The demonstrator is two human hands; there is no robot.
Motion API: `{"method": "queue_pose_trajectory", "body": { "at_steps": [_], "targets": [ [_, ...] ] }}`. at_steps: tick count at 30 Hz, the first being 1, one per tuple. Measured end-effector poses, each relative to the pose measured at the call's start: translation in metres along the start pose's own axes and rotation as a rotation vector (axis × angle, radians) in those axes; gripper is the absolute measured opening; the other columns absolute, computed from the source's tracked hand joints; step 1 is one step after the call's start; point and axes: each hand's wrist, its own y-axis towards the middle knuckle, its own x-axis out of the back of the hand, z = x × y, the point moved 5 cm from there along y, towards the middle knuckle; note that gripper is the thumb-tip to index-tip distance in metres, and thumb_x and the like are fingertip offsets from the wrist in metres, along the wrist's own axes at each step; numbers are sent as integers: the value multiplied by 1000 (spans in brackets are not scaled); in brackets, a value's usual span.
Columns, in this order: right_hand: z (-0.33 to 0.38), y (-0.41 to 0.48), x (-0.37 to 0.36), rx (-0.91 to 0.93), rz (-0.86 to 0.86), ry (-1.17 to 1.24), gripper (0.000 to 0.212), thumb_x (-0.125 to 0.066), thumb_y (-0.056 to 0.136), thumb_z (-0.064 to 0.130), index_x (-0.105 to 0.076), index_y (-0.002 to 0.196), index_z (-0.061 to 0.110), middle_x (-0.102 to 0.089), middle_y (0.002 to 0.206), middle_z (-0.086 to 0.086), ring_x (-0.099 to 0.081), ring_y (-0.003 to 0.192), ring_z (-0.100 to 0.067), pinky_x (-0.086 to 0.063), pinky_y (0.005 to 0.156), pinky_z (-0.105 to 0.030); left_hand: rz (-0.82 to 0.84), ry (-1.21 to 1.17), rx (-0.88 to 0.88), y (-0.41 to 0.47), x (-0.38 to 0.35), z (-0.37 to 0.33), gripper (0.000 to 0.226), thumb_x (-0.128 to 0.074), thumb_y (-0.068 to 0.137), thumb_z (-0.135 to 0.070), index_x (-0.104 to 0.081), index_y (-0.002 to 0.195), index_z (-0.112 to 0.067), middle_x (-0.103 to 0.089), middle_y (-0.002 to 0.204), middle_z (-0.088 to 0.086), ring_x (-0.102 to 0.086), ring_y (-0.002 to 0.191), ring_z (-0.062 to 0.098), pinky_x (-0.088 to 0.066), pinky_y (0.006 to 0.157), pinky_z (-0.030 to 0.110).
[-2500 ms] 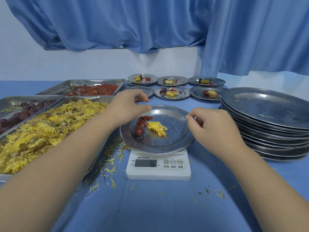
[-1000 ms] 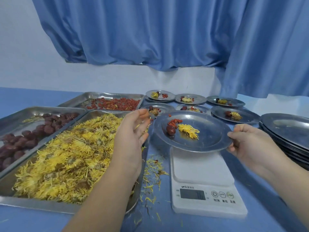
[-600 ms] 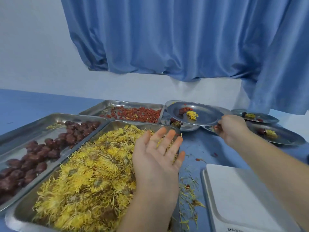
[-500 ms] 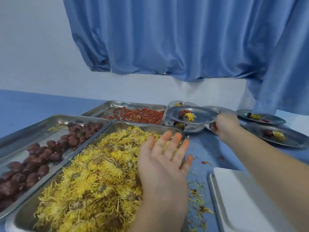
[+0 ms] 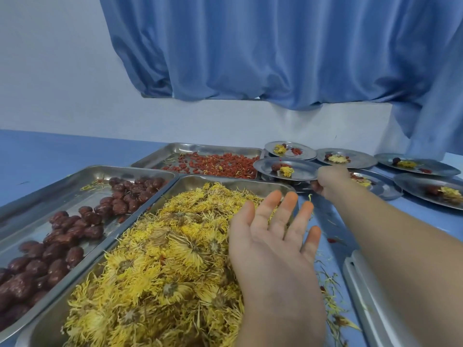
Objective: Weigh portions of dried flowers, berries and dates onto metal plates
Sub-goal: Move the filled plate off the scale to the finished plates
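One round steel plate [image 5: 303, 169] is gripped at its right rim by the right hand [image 5: 332, 181], whose fingers curl round the edge. It sits toward the far edge of the blue counter [image 5: 37, 151], right of centre. It carries one dark red date and one clump of yellow flower. Another metal rim shows just under it, and whether the two touch cannot be told.

Five more round steel plates lie beyond and to the right, each with its own small portion:
- two along the far edge [image 5: 307, 152] [image 5: 363, 161]
- one toward the far right corner [image 5: 438, 170]
- one partly hidden behind the right hand [image 5: 385, 189]
- one at the right edge [image 5: 413, 184]

The left hand [image 5: 270, 251] is open, palm down and five fingers spread. It is over the right side of a rectangular steel tray [image 5: 225, 182] heaped with dried yellow flowers [image 5: 162, 259].

Two more rectangular steel trays touch this one. One, toward the left edge [image 5: 75, 186], holds wrinkled dark red dates [image 5: 62, 236]. The other, behind it [image 5: 200, 147], holds small red berries [image 5: 220, 166].

Loose yellow petals [image 5: 330, 279] lie scattered on the counter between the flower tray and one white scale [image 5: 360, 284] at the near right. The right forearm partly covers the scale.

One blue curtain [image 5: 275, 46] hangs over the white wall [image 5: 50, 71].
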Motion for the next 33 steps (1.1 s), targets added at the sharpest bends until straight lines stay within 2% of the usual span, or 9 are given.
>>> {"method": "queue_pose_trajectory", "body": {
  "at_steps": [6,9,11,16,20,25,28,30,33],
  "targets": [
    [-4,4,2,-43,6,-161,31,-38,94,-4,-49,123,-2,-50,70,-14,-43,49,-18,-34,30,-11,31,11,1,-3,-4,0,44,-46,92,-48,-70,106,-13,-76,103,8,-73,95,29,-49,86,45],
    [4,-4,2,57,81,-263,22,-46,89,-7,-48,109,3,-50,90,-17,-44,54,-17,-35,30,-12,42,5,1,-5,-5,1,43,-46,93,-46,-69,108,-13,-75,104,9,-73,93,32,-49,85,45],
    [8,-10,2,101,129,-307,23,-49,87,-9,-44,104,5,-47,100,-16,-46,59,-15,-43,38,-18,44,-1,-6,-6,-6,1,42,-47,93,-45,-68,109,-12,-75,104,9,-73,93,33,-50,85,45],
    [14,-33,7,31,166,-212,34,-56,85,-13,-52,116,-2,-48,93,-14,-62,87,-26,-52,51,-23,57,15,-22,-7,-7,2,41,-46,94,-43,-67,111,-12,-75,105,9,-73,94,33,-50,84,45],
    [24,-59,22,69,263,-226,37,-58,86,-7,-52,122,-4,-52,114,-21,-62,88,-27,-54,50,-23,73,40,-34,-8,-8,6,40,-46,94,-41,-66,113,-12,-75,107,10,-72,97,32,-50,86,45],
    [35,-97,62,101,341,-168,16,-57,87,-2,-53,103,-2,-61,89,-20,-64,71,-26,-58,72,-33,138,97,21,-11,-13,19,39,-47,93,-39,-66,114,-13,-74,109,10,-71,99,32,-50,85,44],
    [42,-124,102,159,362,-207,3,-55,87,0,-56,88,2,-60,78,-16,-62,74,-26,-57,71,-33,220,154,77,-17,-20,33,42,-53,84,-37,-65,115,-12,-73,112,11,-71,101,33,-48,90,46],
    [46,-139,131,210,365,-260,7,-58,86,0,-56,82,6,-59,74,-14,-62,69,-24,-55,68,-32,267,180,102,-21,-24,40,47,-57,73,-37,-65,112,-11,-73,113,13,-70,102,35,-46,94,47],
    [52,-158,180,291,315,-343,10,-60,86,3,-58,92,10,-65,74,-10,-64,60,-18,-53,58,-27,314,239,113,-26,-28,48,47,-59,70,-36,-66,109,-12,-72,114,13,-70,102,35,-46,93,46]
  ]
}}
